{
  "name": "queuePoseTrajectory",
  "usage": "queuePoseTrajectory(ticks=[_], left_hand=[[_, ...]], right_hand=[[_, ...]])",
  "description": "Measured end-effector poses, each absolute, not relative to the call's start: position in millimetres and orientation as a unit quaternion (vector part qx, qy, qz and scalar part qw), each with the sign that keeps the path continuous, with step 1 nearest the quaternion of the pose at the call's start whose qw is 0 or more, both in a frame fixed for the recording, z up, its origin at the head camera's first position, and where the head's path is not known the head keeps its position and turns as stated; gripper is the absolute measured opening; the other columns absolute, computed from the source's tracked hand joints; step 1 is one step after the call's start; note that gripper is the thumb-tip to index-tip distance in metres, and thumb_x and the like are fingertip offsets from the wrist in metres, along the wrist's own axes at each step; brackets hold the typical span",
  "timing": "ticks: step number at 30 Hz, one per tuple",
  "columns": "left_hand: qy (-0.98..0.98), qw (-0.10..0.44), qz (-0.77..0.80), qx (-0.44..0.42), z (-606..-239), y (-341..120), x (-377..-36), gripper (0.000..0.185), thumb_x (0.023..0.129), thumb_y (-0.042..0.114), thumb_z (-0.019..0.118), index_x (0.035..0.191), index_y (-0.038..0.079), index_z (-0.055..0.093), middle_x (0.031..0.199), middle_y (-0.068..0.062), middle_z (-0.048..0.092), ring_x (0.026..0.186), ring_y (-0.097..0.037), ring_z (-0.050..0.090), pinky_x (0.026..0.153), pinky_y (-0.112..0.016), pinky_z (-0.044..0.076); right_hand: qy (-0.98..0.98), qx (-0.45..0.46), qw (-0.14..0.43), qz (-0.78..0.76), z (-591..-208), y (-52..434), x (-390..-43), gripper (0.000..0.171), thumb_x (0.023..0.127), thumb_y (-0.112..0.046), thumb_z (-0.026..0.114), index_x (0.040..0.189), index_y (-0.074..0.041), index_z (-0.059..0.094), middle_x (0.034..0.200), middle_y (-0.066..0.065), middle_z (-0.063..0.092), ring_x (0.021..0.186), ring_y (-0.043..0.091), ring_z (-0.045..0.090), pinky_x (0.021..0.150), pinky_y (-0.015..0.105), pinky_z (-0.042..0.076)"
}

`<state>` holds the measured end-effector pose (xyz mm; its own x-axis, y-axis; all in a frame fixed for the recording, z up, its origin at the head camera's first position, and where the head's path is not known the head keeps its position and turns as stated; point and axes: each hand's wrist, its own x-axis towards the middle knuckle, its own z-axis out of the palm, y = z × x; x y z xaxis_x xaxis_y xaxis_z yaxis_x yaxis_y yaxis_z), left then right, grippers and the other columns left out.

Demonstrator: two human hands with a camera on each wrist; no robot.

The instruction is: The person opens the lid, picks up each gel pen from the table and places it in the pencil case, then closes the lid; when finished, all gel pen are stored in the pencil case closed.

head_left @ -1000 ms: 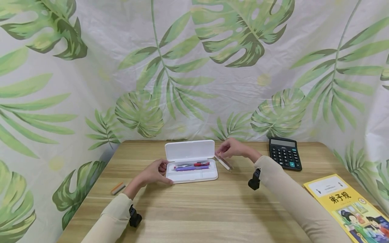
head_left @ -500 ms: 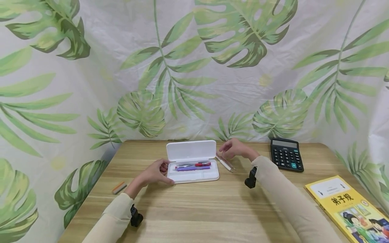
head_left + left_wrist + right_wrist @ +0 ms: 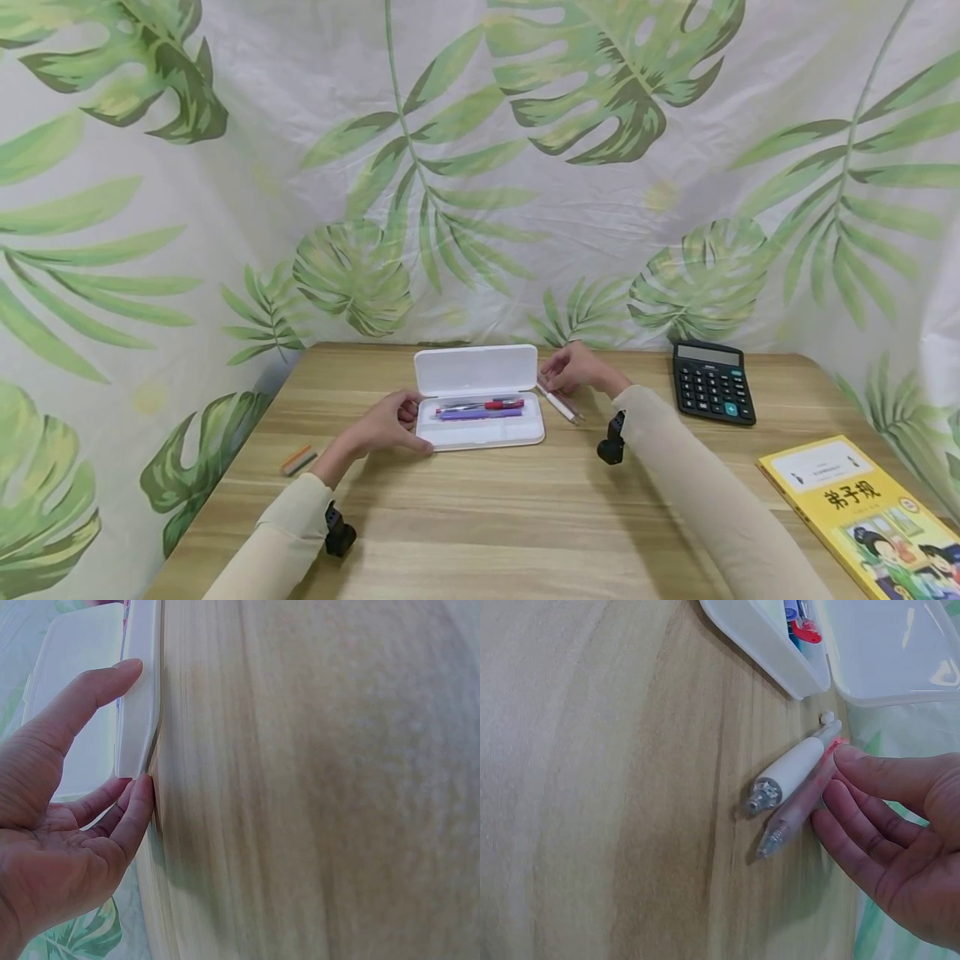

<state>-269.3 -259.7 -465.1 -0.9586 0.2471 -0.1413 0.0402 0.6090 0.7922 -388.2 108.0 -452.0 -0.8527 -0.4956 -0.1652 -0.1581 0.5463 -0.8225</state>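
A white pencil case (image 3: pixel 461 436) lies on the table with its lid up. Inside are a pen with red parts (image 3: pixel 504 404) and a purple pen (image 3: pixel 480 414). My left hand (image 3: pixel 384 425) grips the case's left end, thumb on the front wall and fingers around the corner, as the left wrist view shows. Just right of the case, my right hand (image 3: pixel 576 369) pinches the far end of a translucent pinkish pen (image 3: pixel 801 801) between thumb and fingers. Alongside that pen lies a white pen (image 3: pixel 792 769), its tip pointing towards the near side.
A black calculator (image 3: pixel 712 383) stands at the back right, and a yellow book (image 3: pixel 817 492) lies at the right edge. Left of the left wrist is a small orange and grey block (image 3: pixel 298 460). A leaf-patterned cloth (image 3: pixel 465 208) hangs behind the table.
The head view has shifted slightly, so everything appears a little farther right. My right fingers have shifted slightly at the pens' far end. The left hand keeps its grip on the case.
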Motion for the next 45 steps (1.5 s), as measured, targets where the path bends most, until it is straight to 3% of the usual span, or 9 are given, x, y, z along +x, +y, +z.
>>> queuePoseTrajectory(ticks=[11, 19, 27, 37, 45], left_hand=[[0.887, 0.116, 0.437, 0.089, -465, -257, -272, 0.078, 0.067, 0.011, 0.095, 0.129, -0.006, 0.051, 0.113, -0.017, 0.053, 0.103, -0.027, 0.050, 0.087, -0.033, 0.045], [0.888, 0.116, 0.436, 0.083, -466, -257, -272, 0.079, 0.066, 0.011, 0.096, 0.130, -0.005, 0.052, 0.114, -0.016, 0.053, 0.103, -0.026, 0.050, 0.087, -0.031, 0.046], [0.882, 0.112, 0.450, 0.088, -466, -256, -270, 0.078, 0.066, 0.008, 0.095, 0.129, -0.007, 0.052, 0.113, -0.018, 0.053, 0.104, -0.028, 0.051, 0.086, -0.029, 0.046], [0.881, 0.112, 0.450, 0.090, -465, -257, -266, 0.077, 0.067, 0.006, 0.094, 0.130, -0.007, 0.051, 0.115, -0.019, 0.054, 0.105, -0.029, 0.051, 0.087, -0.031, 0.046], [0.881, 0.114, 0.450, 0.087, -464, -257, -265, 0.077, 0.067, 0.006, 0.094, 0.129, -0.007, 0.051, 0.115, -0.019, 0.053, 0.105, -0.029, 0.051, 0.087, -0.032, 0.046]], right_hand=[[0.863, -0.167, 0.175, -0.444, -455, 107, -389, 0.031, 0.082, 0.011, 0.074, 0.112, 0.014, 0.068, 0.090, 0.018, 0.072, 0.066, 0.008, 0.059, 0.062, 0.027, 0.055], [0.867, -0.174, 0.174, -0.433, -454, 110, -387, 0.029, 0.081, 0.012, 0.073, 0.109, 0.015, 0.068, 0.085, 0.016, 0.070, 0.063, 0.009, 0.058, 0.063, 0.030, 0.056], [0.872, -0.171, 0.173, -0.426, -453, 116, -387, 0.027, 0.081, 0.008, 0.077, 0.105, 0.015, 0.069, 0.076, 0.011, 0.070, 0.056, 0.009, 0.057, 0.056, 0.027, 0.054], [0.874, -0.173, 0.198, -0.409, -447, 127, -380, 0.027, 0.080, 0.008, 0.075, 0.106, 0.014, 0.071, 0.079, 0.009, 0.070, 0.065, 0.014, 0.063, 0.065, 0.037, 0.060], [0.875, -0.205, 0.199, -0.390, -451, 136, -378, 0.023, 0.082, 0.006, 0.074, 0.104, 0.011, 0.072, 0.085, 0.014, 0.072, 0.067, 0.012, 0.058, 0.060, 0.028, 0.051]])
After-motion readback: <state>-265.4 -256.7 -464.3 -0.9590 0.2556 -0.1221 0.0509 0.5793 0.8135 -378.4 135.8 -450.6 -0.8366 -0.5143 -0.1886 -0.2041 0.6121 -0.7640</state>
